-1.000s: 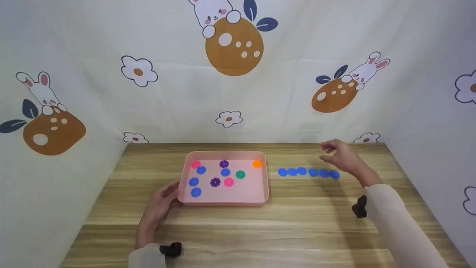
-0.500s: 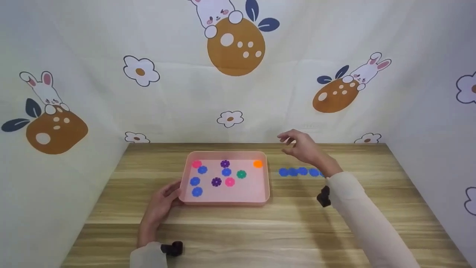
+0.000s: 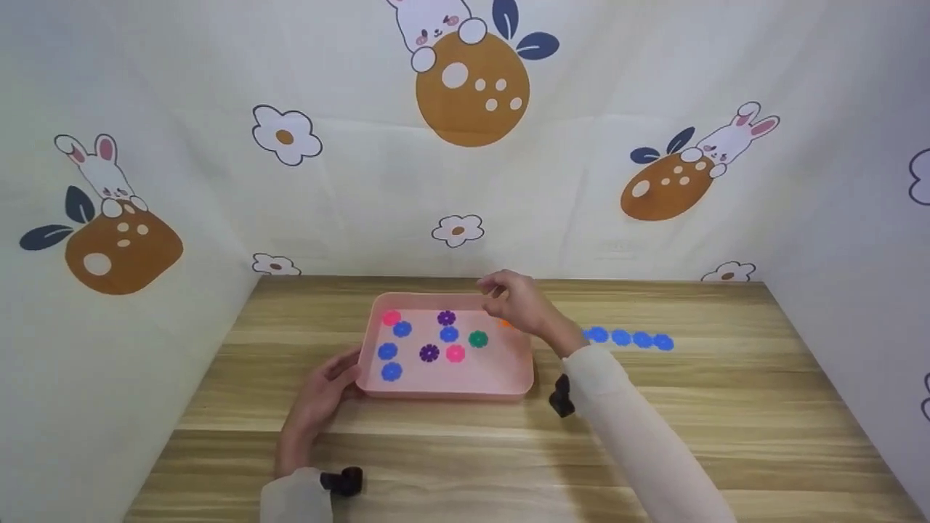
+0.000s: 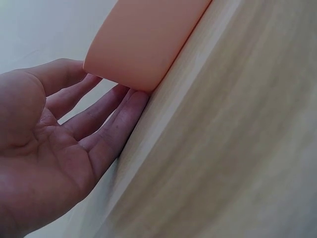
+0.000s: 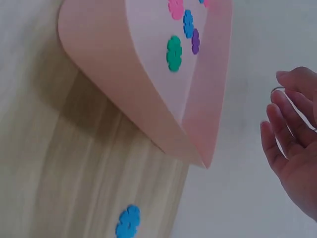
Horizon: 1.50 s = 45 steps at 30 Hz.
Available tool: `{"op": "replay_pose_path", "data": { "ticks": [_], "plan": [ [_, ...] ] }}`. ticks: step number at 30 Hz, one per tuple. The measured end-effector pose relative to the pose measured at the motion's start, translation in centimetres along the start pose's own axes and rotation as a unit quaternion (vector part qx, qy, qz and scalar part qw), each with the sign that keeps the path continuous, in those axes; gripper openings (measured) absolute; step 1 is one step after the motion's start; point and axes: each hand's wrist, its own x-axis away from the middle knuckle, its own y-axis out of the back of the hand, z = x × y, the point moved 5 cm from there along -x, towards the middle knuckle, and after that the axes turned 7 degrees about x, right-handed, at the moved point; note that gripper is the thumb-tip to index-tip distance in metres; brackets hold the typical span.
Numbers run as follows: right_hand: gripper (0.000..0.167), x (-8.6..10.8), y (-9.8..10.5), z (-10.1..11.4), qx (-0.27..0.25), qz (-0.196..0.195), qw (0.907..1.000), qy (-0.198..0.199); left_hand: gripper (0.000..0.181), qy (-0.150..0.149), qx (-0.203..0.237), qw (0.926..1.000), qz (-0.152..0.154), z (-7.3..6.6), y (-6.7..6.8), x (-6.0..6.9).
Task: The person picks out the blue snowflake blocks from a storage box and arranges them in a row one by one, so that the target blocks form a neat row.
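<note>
Clearly, at the left, your left hand (image 3: 320, 385) held the side of the pale pink, rectangular plastic tray (image 3: 494, 374), thumb at the rim and other fingers against the lower wall, just by the wood-grain counter (image 3: 450, 450). A light hold seemed best, enough to steady the tray without tipping it. Inside lay four thin blue flower-shaped pieces (image 3: 391, 371), two pink flower-shaped pieces (image 3: 455, 354), two dark purple flower-shaped pieces (image 3: 429, 353) and one green flower-shaped piece (image 3: 478, 339), some nearly touching, so coming straight down would probably have disturbed neighbours least. Your right hand (image 3: 524, 303) hung above the tray's far right corner, partly hiding an orange piece (image 3: 507, 324). Its fingers were loosely bent, with a narrow gap to the thumb, and no piece showed between them; widening that gap slightly and pinching by the edges would likely have suited such flat shapes. Furthest right, a row of blue flower-shaped pieces (image 3: 621, 338) lay on the counter, its left end hidden behind your wrist and cream sleeve (image 3: 639, 436); holding that sleeve high seemed wise.
</note>
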Motion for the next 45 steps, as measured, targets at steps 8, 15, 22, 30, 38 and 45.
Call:
{"op": "replay_pose_path", "data": {
  "ticks": [8, 15, 22, 30, 38, 45],
  "plan": [
    [0.030, -0.6, -3.6, 0.1, -0.053, -0.040, 0.9975, -0.022, 0.044, 0.002, 0.002, 1.0000, -0.007, -0.1, 0.2, -0.1],
    [0.032, -0.9, -6.2, -0.9, -0.088, 0.004, 0.9926, -0.084, 0.044, 0.005, -0.003, 1.0000, -0.001, -0.1, 0.1, 0.0],
    [0.037, -0.8, -7.5, -1.5, -0.087, 0.008, 0.9903, -0.108, 0.044, 0.002, 0.001, 1.0000, -0.001, 0.0, -0.2, 0.0],
    [0.037, -0.8, -8.9, -1.4, -0.086, 0.031, 0.9883, -0.122, 0.045, 0.023, -0.018, 0.9996, -0.007, 0.7, 0.1, 0.3],
    [0.035, -1.6, -8.8, -1.1, -0.072, 0.035, 0.9919, -0.099, 0.044, -0.001, 0.029, 0.9995, -0.008, 0.4, 0.1, -0.1],
    [0.029, -1.8, -8.7, -1.0, -0.063, 0.035, 0.9929, -0.095, 0.044, 0.004, 0.019, 0.9998, -0.006, 0.2, 0.0, -0.2]
  ]
}}
